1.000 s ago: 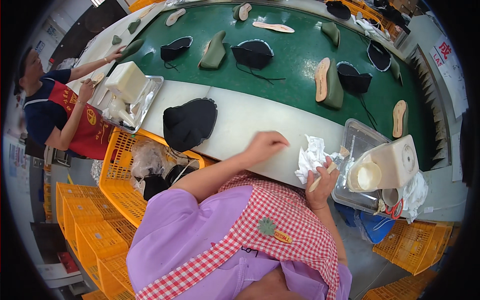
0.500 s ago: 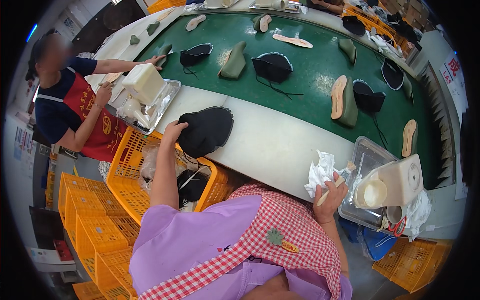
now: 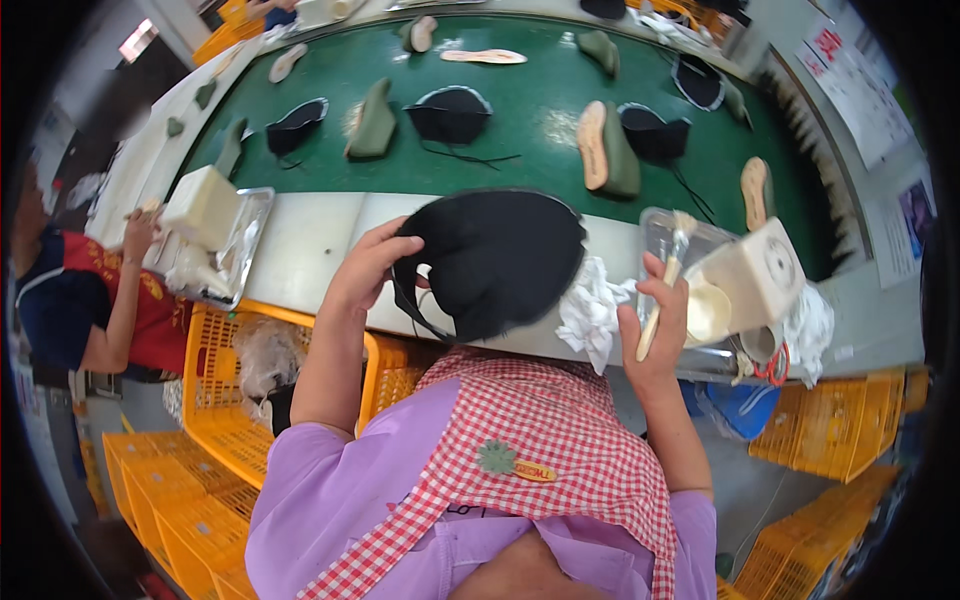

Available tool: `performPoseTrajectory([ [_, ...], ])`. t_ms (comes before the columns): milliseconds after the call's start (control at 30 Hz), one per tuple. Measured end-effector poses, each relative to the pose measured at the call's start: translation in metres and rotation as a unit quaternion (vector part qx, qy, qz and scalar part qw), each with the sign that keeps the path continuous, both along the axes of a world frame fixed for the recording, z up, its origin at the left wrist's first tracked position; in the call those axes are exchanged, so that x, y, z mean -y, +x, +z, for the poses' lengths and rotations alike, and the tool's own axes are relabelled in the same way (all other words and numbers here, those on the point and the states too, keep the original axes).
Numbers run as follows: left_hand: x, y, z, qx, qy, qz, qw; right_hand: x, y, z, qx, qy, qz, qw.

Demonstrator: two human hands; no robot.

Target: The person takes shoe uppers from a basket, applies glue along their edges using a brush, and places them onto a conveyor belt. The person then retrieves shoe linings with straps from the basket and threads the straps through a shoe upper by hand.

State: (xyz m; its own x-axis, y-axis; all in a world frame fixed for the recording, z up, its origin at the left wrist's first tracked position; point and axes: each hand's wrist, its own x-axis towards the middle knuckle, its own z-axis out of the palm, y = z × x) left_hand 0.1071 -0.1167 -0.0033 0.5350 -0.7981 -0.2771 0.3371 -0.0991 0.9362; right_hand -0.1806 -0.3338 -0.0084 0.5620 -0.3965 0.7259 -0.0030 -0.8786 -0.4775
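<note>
My left hand point(image 3: 368, 265) grips the edge of a black fabric shoe upper point(image 3: 500, 262), raised over the pale front edge of the table. A gap shows between the upper's rim and a hanging strip by my fingers. In my right hand point(image 3: 656, 345) is a brush point(image 3: 670, 272) with a pale handle, its bristles pointing up. A crumpled white cloth point(image 3: 592, 318) lies between the upper and my right hand. Just right of that hand stand a cream-coloured cup point(image 3: 708, 312) and a white plastic container point(image 3: 762, 262), at a clear tray point(image 3: 655, 222).
Across the green belt point(image 3: 350, 180) lie olive shoe lasts point(image 3: 372, 122), pale insoles point(image 3: 484, 57) and black uppers point(image 3: 450, 115). Red scissors point(image 3: 772, 368) hang at the right edge. A yellow crate point(image 3: 225, 390) stands front left. A co-worker point(image 3: 75, 300) stands at the left beside another tray point(image 3: 255, 240).
The black upper has come up and rightward in my left hand. My right hand has raised the brush upright, away from the cloth. The view has shifted right.
</note>
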Motion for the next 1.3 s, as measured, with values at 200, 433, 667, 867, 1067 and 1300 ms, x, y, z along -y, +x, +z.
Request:
performPoseTrajectory([
  [200, 0.039, -0.053, 0.011, -0.005, -0.008, -0.161, 0.987, -0.001, -0.025, 0.004, 0.001, 0.149, 0.032, 0.988],
  [433, 0.051, -0.045, -0.035, -0.301, -0.297, -0.248, 0.871, -0.008, -0.046, -0.014, -0.01, 0.274, -0.003, 0.962],
  [667, 0.042, -0.082, -0.118, -0.404, -0.061, 0.009, 0.913, -0.006, -0.054, -0.024, 0.003, 0.223, -0.031, 0.974],
  [867, 0.09, -0.117, -0.031, -0.318, -0.002, -0.153, 0.936, 0.007, -0.058, -0.019, 0.021, 0.264, -0.041, 0.963],
  [1067, 0.098, -0.112, -0.044, -0.317, 0.052, -0.233, 0.918, 0.022, -0.079, -0.014, 0.017, 0.303, -0.07, 0.95],
  [1300, 0.112, -0.114, -0.018, -0.281, 0.084, -0.267, 0.918, 0.056, -0.119, -0.018, 0.035, 0.363, -0.194, 0.911],
])
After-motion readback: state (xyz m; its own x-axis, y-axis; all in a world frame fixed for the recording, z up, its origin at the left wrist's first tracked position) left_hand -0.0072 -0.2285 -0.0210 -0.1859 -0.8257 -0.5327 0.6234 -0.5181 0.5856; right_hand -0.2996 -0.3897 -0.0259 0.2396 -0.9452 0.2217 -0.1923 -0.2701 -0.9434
